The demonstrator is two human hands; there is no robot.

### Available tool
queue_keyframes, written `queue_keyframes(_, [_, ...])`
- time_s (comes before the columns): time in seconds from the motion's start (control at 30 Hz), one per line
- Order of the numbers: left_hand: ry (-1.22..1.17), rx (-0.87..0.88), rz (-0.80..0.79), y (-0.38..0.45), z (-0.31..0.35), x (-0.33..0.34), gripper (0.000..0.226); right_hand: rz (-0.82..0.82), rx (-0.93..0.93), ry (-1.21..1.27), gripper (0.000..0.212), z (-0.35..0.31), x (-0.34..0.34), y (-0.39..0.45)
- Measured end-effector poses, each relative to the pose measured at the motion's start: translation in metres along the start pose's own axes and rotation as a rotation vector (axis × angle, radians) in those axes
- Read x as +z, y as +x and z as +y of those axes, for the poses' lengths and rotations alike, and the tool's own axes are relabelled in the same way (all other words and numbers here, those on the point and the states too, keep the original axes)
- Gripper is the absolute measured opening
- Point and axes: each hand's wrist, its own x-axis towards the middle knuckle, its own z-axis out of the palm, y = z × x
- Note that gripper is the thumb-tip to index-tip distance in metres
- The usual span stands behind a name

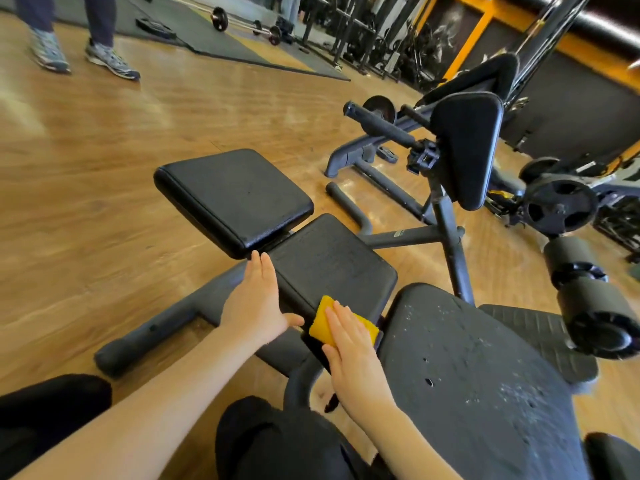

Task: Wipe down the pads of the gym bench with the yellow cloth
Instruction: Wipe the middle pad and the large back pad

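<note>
Wooden floor (104, 161) across left and centre of frame. Bystander's legs in dark trousers and grey trainers (112, 60) at upper left. Dark rubber mat (221, 39) along top, barbell (242, 24) lying on it. Racks of equipment (363, 32) at top centre. Orange-framed wall panel (481, 26) at upper right. Second machine with upright black pad (467, 150) at right; weight plate (559, 207) beside it, foam rollers (588, 289) lower right.

No text, label or number can be read on anything here
</note>
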Motion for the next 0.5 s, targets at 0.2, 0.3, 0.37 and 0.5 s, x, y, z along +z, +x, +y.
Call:
queue_keyframes(0.2, [-0.005,0.123,-0.115,-0.004,-0.023,-0.014,0.113,0.177,0.133,0.015,0.059,-0.004,0.016,-0.001])
queue_keyframes(0.3, [0.033,0.159,-0.132,-0.007,-0.030,-0.018,0.109,0.220,0.171,-0.016,0.057,-0.007,0.019,0.004])
queue_keyframes(0.37, [0.048,0.159,-0.137,-0.007,-0.030,-0.019,0.108,0.218,0.162,-0.051,0.053,-0.010,0.019,0.010])
queue_keyframes(0.5, [0.055,0.124,-0.109,-0.008,-0.024,-0.017,0.109,0.138,0.076,-0.145,0.057,-0.020,0.019,0.028])
